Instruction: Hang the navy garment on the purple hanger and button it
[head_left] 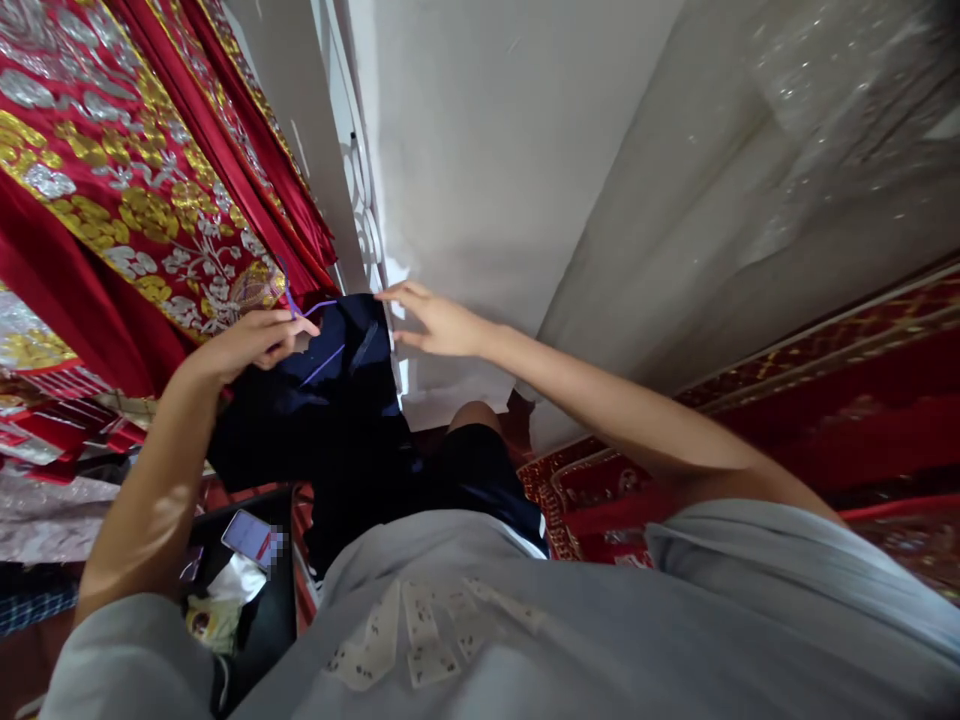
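A dark navy garment (pixel 330 400) hangs in front of me on a thin purple hanger (pixel 319 335). My left hand (pixel 259 340) is closed around the hanger's hook end at the garment's upper left. My right hand (pixel 435 320) reaches in from the right with fingers spread, its fingertips touching the garment's top right corner. The garment's lower part drapes down over my lap and blends with my dark shorts (pixel 480 470).
A red fabric with gold and silver embroidery (pixel 127 170) hangs at the left. A white wall (pixel 495 180) stands ahead, with a red patterned carpet (pixel 787 400) at the right. At the lower left is a black box (pixel 274 610) with a phone (pixel 251 537) and wrappers.
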